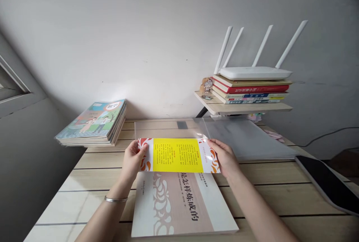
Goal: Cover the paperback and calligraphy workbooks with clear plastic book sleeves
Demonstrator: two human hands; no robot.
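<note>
I pinch the yellow-and-white printed strip [178, 155] at both ends: my left hand [133, 158] has its thumb laid over the front of one end, and my right hand [223, 156] grips the other near its upper corner, the fingers mostly hidden behind. The strip stretches flat between my hands, its printed side toward me, above the far end of a pale book [179, 212] and hiding that part of its cover (I cannot tell whether the two touch). The book lies on the slatted table [70, 201], its title running sideways to me. A silver bracelet [116, 199] circles my left wrist. Just beyond the strip lies a clear plastic folder [246, 141], with a dark-faced device [328, 184] beside it on the right. To the left sits a stack of textbooks [89, 120]; on the far right, a white router [255, 73] rests on piled books [249, 90] on a small raised shelf [244, 108].
</note>
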